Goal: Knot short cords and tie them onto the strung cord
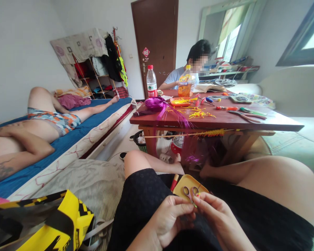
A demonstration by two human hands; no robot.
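My left hand (171,216) is closed in a pinch over my lap, thumb against the fingers. Opposite it, my right hand (216,211) pinches a tiny red-and-yellow piece (198,195) between thumb and fingertips. A bit of green shows where the two hands meet; the fingers cover most of what they hold. Just beyond the fingertips are small scissors (190,197), loops upward, in front of a yellow tray (179,186) on my lap. Beside that tray lies a red tube with a beige end (174,182).
On the red-brown table (157,119) are purple strands (157,104), yellow-and-red pieces (199,114), pliers (247,115), a water bottle (151,83) and an orange drink bottle (186,85). A person (172,78) sits behind it. Another lies on the bed (94,122). A yellow-black bag (68,223) is at left.
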